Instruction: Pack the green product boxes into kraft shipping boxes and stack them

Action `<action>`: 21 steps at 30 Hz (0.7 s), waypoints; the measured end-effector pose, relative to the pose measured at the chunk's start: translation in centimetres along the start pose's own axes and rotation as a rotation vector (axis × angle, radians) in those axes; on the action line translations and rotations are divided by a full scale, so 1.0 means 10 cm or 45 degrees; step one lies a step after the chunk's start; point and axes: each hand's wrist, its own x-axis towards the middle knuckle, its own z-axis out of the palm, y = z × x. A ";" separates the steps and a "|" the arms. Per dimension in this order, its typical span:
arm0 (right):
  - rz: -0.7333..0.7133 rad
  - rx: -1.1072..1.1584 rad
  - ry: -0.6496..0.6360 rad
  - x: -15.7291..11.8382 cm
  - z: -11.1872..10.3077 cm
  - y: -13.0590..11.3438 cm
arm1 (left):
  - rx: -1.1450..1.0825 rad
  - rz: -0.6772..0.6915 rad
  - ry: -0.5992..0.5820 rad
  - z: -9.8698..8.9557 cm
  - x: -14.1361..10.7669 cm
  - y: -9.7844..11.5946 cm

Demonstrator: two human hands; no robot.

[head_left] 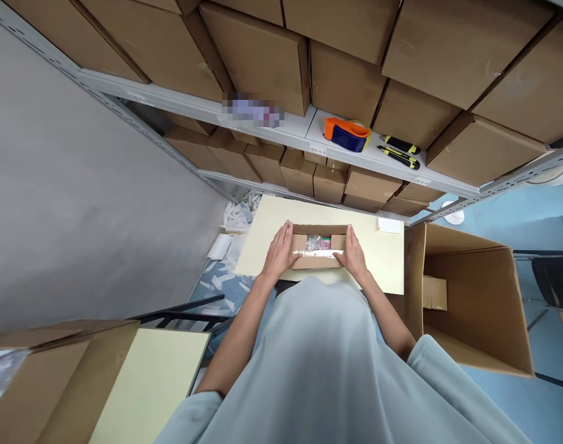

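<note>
As I look down, both hands are clamped on the box point(318, 263): left hand point(277, 250) gripping its left end, right hand point(354, 253) its right, thumbs over the near side. It's open on top, right in front of me, over the table's point(272, 216) near edge; whether it's resting or lifted, I can't tell. End flaps fold inward, and between them, clear wrap point(315, 242) shines with pink and green showing! Over at the table's far right corner lies a white item point(389, 226). Up on the shelf point(295, 127), there's the tape dispenser point(348, 135), two knives point(404, 160) just beside it. Right of the table, a big carton point(489, 296) gapes open.
</note>
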 end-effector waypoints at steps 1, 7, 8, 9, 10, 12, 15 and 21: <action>-0.021 0.010 -0.008 -0.02 0.00 0.04 | 0.012 -0.004 -0.006 -0.02 -0.02 0.00; -0.120 -0.030 -0.145 -0.25 0.03 0.22 | -0.007 -0.094 -0.015 0.06 -0.33 0.04; -0.122 -0.029 -0.142 -0.29 0.05 0.23 | -0.030 -0.115 0.006 0.10 -0.37 0.04; -0.114 -0.026 -0.130 -0.31 0.07 0.23 | -0.053 -0.137 0.028 0.14 -0.39 0.04; -0.100 -0.023 -0.118 -0.32 0.09 0.23 | -0.075 -0.157 0.048 0.18 -0.40 0.04; -0.059 -0.021 -0.117 -0.30 0.11 0.20 | -0.116 -0.198 0.078 0.24 -0.40 0.05; -0.004 -0.058 -0.168 -0.20 0.09 0.13 | -0.121 -0.256 0.096 0.30 -0.34 0.06; -0.065 -0.136 -0.305 0.01 -0.06 0.06 | 0.022 -0.236 -0.025 0.26 -0.25 0.12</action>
